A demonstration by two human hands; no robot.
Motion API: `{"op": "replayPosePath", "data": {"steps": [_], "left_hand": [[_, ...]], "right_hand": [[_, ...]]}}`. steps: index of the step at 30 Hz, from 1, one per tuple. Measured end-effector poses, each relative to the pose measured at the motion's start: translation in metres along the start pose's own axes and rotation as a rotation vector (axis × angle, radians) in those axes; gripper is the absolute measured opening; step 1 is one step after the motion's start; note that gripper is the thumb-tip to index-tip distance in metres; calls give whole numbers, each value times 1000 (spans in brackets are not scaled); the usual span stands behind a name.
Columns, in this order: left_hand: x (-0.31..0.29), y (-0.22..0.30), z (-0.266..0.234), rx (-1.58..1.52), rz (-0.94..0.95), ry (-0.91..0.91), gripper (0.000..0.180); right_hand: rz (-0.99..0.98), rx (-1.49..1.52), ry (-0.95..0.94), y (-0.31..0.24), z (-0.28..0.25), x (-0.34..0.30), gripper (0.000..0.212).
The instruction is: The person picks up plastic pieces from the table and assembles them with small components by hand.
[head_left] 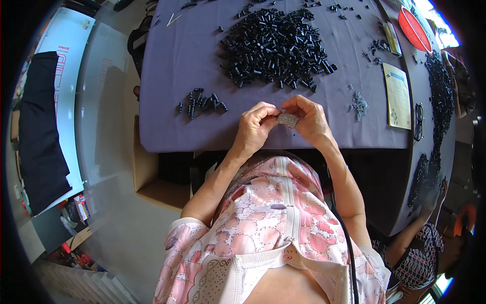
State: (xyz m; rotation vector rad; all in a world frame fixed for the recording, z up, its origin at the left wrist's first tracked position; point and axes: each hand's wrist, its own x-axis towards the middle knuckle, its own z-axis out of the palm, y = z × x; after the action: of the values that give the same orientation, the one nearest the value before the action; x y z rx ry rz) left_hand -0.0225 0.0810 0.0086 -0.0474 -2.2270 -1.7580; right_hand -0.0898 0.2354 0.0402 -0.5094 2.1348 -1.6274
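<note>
My left hand (257,126) and my right hand (310,121) meet just over the front edge of the purple-covered table (192,134). Fingers of both are pinched together, and what they grip is too small to make out. Between them shows a small grey speckled piece (288,120); whether it is held or worn on a finger I cannot tell. Beyond the hands lies a big pile of small black tube-like parts (276,48). A smaller group of black parts (200,103) is left of my hands. Tiny silvery bits (360,105) form a little heap on the right.
On the right are a yellowish booklet (398,96), eyeglasses (418,122) and a red round tray (414,29). Another person's arm (407,235) reaches toward more black parts (419,175) there. A cardboard box (159,192) stands below the table's left front.
</note>
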Motion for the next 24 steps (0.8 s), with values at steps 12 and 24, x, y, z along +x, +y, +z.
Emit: {"op": "replayPosePath", "data": {"steps": [12,24], "left_hand": [[2,-15,-9,-284,-253,291,15],[1,-18,-7,-143,-96,262,13]], "right_hand": [[-311,-603,73,8,22,42,34],[-193,-692,59,1,24,50,29]]}}
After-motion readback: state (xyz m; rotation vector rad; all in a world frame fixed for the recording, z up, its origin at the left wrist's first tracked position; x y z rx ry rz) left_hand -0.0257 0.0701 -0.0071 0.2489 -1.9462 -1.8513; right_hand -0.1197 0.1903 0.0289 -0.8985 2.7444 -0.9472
